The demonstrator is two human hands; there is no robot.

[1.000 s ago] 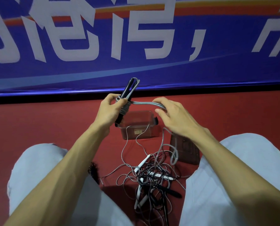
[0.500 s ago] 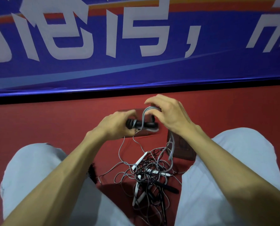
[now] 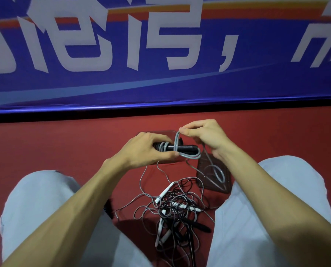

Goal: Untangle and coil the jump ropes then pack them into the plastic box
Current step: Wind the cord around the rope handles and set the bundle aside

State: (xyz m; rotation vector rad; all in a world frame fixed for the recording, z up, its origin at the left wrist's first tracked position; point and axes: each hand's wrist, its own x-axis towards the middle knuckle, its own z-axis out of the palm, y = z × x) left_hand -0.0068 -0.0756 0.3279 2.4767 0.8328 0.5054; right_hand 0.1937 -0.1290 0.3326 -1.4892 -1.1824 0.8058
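Head view, single frame.

- Left hand (image 3: 145, 149): fingers and thumb curled round one end of a pair of black handles (image 3: 187, 147), which lie horizontally. Several turns of grey rope (image 3: 177, 140) are wound round the handles just beside the fingers.
- Right hand (image 3: 205, 137): thumb and forefinger are closed together, pinching the top of a loop of the grey rope. The loop stands up from the handles and crosses over them near their middle. The other fingers are curled loosely.
- More grey rope bends under the free end of the handles, then trails down to the floor (image 3: 45, 147).
- Plastic box (image 3: 166, 134): translucent, on the red floor near its far edge, directly behind and below both hands and mostly hidden by them. Cannot tell what it contains.
- Dark flat panel (image 3: 203, 170): on the floor just right of the box, touching the right knee (image 3: 266, 199). A slack loop of the grey rope lies on it.
- Tangle (image 3: 178, 209) of thin grey and black ropes: on the floor between the knees, nearer the person than the box. White handles (image 3: 165, 192) and a black handle (image 3: 199, 225) are caught in it.
- Left knee (image 3: 41, 209): pale trousers.
- Blue banner (image 3: 160, 83) with large white characters stands along the far edge of the floor.
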